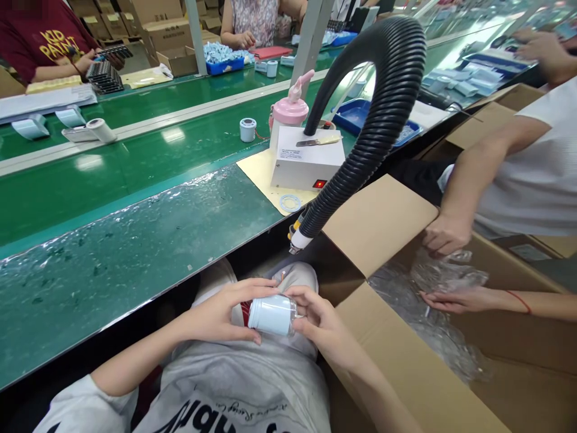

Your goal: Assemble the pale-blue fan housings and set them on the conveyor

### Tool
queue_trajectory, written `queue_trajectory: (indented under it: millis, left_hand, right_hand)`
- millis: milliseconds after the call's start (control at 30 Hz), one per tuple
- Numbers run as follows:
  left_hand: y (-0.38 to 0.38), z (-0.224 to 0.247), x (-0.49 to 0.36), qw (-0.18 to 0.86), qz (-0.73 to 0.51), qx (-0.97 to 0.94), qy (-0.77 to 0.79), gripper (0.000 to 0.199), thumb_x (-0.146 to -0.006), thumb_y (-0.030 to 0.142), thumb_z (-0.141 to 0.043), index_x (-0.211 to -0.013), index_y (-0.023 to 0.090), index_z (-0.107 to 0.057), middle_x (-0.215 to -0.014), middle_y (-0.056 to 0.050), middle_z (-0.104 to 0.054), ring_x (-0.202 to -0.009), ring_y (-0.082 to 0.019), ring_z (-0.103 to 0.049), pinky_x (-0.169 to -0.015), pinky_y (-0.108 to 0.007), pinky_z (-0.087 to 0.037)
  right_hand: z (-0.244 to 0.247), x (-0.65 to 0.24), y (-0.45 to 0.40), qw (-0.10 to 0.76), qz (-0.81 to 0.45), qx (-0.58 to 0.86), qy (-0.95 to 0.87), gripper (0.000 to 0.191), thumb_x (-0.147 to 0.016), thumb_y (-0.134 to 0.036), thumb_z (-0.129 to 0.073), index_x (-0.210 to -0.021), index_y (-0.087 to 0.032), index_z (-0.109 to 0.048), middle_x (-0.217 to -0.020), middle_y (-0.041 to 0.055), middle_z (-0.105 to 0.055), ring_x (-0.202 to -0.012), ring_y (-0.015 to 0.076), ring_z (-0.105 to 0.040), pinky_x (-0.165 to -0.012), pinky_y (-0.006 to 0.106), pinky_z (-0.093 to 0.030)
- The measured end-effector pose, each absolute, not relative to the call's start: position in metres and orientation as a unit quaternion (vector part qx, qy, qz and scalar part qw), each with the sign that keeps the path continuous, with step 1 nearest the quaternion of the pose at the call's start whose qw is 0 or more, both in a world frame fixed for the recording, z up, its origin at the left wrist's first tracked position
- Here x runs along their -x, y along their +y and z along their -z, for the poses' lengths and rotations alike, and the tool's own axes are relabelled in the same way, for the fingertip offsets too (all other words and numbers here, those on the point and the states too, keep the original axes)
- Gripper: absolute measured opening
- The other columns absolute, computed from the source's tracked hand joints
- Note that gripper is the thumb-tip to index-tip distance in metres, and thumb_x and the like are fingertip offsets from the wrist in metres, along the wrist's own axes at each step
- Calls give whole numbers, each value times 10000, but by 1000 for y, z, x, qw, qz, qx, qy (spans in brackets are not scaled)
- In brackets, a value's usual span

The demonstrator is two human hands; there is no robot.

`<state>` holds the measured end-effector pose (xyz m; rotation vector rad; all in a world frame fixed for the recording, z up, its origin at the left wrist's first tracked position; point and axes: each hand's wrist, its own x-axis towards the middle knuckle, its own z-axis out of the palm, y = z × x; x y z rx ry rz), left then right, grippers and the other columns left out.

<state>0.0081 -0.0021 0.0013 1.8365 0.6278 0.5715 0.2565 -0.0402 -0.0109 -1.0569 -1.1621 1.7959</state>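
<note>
Over my lap, I hold a light-blue cylinder with a clear plastic end (273, 314), lying on its side. My left hand (228, 313) is closed around its ridged left end, thumb below and fingers above. At the clear right end, the fingers of my right hand (318, 319) are curled and grip it. Just beyond my hands hangs the metal-tipped nozzle (295, 243) of a black corrugated hose (387, 78). The hose rises from a white box with a lit red switch (306, 159), on which a knife (319, 141) lies.
A green workbench (135, 240) and conveyor run ahead. A flat ring (290, 203), a pink-topped bottle (291, 111) and a small blue-white cylinder (247, 129) stand nearby. At right, a co-worker's hands (451, 234) handle clear plastic pieces over an open carton (406, 355). Other workers sit opposite.
</note>
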Motion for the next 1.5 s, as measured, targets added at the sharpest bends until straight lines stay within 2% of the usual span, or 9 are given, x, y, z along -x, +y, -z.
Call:
queue_trajectory:
  millis: [167,367,567,800,900,1000,1100,1233,1500]
  left_hand:
    - [-4,-2,-7,530,-236,-770,266,748,-816,372,-829,-1494,309,-518,-1560,-146,-528,-1436,-333,-510,-1194,-540,-394]
    - [-3,-1,-5,527,-245,-772,257,759,-816,393,-827,-1500,308,-509,-1534,-144,-558,-1426,-336,-520,-1186,-538,-403]
    - [-2,-2,-7,531,-233,-768,274,777,-807,444,-825,-1500,278,-516,-1498,-148,-594,-1397,-336,-546,-1177,-517,-422]
    - [-6,-6,-6,522,-240,-762,298,739,-795,437,-838,-1460,278,-557,-1485,-139,-607,-1374,-328,-569,-1140,-489,-474]
    - [-8,-6,-3,511,-248,-755,326,691,-800,457,-827,-1415,252,-589,-1443,-150,-633,-1326,-327,-603,-1089,-472,-518]
    - [-9,-5,-2,484,-269,-769,320,638,-817,437,-818,-1383,244,-597,-1406,-151,-654,-1305,-318,-615,-1108,-478,-497]
    - [-10,-1,-3,454,-296,-787,295,598,-847,400,-799,-1385,256,-579,-1398,-152,-651,-1298,-308,-619,-1103,-468,-496]
    - [-13,3,-4,415,-352,-801,249,499,-876,366,-776,-1333,274,-598,-1402,-154,-615,-1241,-276,-647,-1022,-408,-547]
    - [-22,6,-5,372,-393,-812,217,312,-923,292,-725,-1221,270,-635,-1367,-132,-566,-1158,-233,-652,-880,-319,-567]
  right_hand:
    - [9,-248,-38,357,-747,397,-396,543,-760,-665,-807,-972,-212,-596,-836,-3,-626,-651,135,-617,-562,241,-573]
    - [15,-244,-38,343,-768,400,-365,560,-771,-697,-771,-945,-207,-562,-737,-36,-627,-554,136,-669,-504,245,-587]
    - [21,-244,-40,333,-766,413,-363,593,-783,-738,-719,-955,-202,-533,-683,-19,-690,-525,167,-714,-472,231,-567]
    - [20,-246,-42,371,-732,433,-372,559,-801,-717,-709,-948,-196,-570,-661,-32,-658,-485,146,-672,-408,201,-525]
    - [19,-249,-43,393,-725,440,-355,542,-796,-712,-716,-918,-204,-572,-716,-25,-663,-449,127,-636,-382,203,-505]
    - [20,-251,-43,390,-730,442,-346,564,-787,-737,-712,-908,-204,-570,-771,-15,-683,-412,106,-612,-378,201,-497]
    - [21,-251,-43,387,-740,431,-341,603,-765,-771,-704,-906,-200,-571,-710,-24,-662,-383,110,-596,-345,194,-468]
    - [22,-248,-44,392,-756,404,-335,598,-779,-769,-689,-893,-196,-561,-597,-50,-610,-385,130,-609,-312,168,-434]
    - [13,-243,-50,395,-778,368,-322,559,-827,-723,-697,-880,-186,-551,-618,-50,-631,-390,98,-614,-316,120,-424]
